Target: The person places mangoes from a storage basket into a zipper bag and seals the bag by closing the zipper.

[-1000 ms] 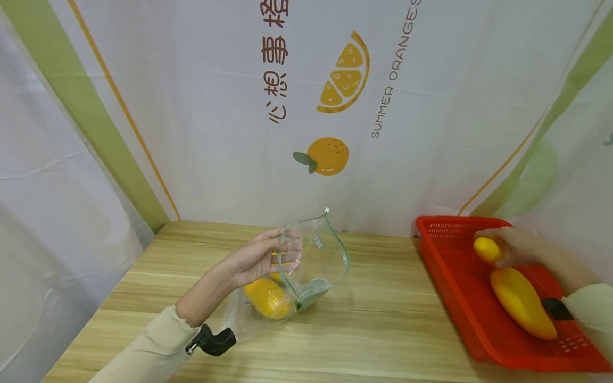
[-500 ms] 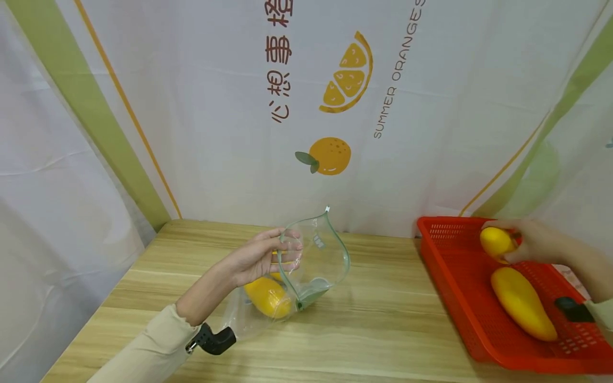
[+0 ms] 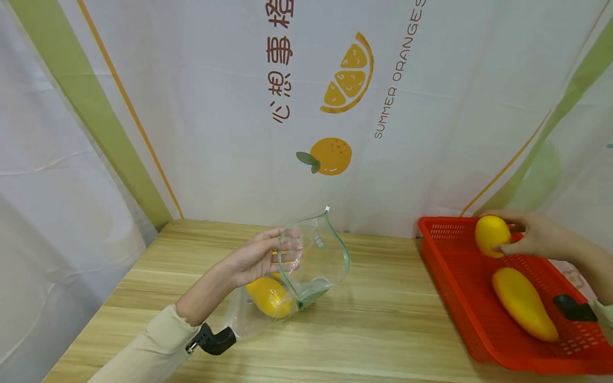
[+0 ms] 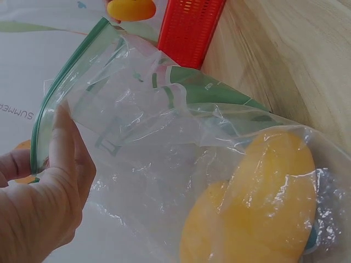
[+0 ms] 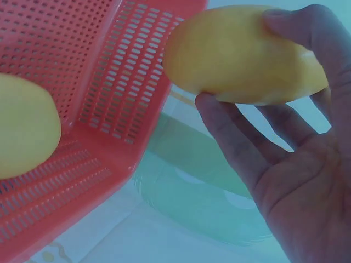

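At the back of the red basket (image 3: 452,298), my right hand (image 3: 541,234) holds a yellow mango (image 3: 492,235) between thumb and fingertips. The right wrist view shows this mango (image 5: 236,57) raised beside the basket wall. A second mango (image 3: 522,303) lies in the basket. Over the table, my left hand (image 3: 261,255) grips the edge of a clear zip bag (image 3: 318,260) with a green seal, its mouth spread wide. The left wrist view has the fingers inside the bag and the thumb outside. Yellow mangoes (image 4: 274,197) lie in the bag's lower part.
The basket stands at the right end of the wooden table (image 3: 378,319). A white curtain (image 3: 215,133) with orange prints hangs right behind the table's back edge. Black wrist mounts are strapped on both arms.
My right hand has lifted the mango slightly and turned it so more of it shows. The left hand and the bag stay in place.
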`<state>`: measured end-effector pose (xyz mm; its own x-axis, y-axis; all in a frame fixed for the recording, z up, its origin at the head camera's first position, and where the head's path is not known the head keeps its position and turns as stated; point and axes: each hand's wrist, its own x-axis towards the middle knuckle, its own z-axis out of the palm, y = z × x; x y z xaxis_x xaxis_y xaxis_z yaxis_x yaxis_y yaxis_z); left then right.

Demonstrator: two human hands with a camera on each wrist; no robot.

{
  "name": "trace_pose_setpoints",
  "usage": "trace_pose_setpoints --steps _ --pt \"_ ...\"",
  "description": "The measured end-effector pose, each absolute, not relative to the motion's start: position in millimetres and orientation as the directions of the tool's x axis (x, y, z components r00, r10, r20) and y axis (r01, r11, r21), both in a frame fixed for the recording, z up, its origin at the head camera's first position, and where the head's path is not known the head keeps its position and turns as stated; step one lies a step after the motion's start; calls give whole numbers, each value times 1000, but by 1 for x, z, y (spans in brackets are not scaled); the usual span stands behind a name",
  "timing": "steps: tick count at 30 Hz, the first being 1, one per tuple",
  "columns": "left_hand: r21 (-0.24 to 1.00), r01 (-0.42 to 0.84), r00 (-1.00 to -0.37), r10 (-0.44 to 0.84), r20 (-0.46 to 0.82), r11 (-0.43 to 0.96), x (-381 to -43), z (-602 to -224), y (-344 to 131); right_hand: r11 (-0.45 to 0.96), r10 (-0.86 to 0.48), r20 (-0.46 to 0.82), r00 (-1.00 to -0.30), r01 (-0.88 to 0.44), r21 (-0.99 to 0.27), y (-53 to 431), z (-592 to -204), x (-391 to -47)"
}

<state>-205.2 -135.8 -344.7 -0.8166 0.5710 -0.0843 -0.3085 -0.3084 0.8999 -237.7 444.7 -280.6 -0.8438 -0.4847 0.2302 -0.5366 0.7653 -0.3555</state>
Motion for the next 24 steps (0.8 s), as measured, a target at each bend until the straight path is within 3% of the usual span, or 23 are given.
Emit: trace_pose_setpoints --steps 16,24 --pt "898 -315 -818 567 -94 -306 -204 -342 -136 704 -431 173 -885 -450 -549 435 -270 -225" --pt "897 -317 -816 570 -93 -308 -204 -342 -135 686 -389 204 -899 -430 -587 428 -266 -222"
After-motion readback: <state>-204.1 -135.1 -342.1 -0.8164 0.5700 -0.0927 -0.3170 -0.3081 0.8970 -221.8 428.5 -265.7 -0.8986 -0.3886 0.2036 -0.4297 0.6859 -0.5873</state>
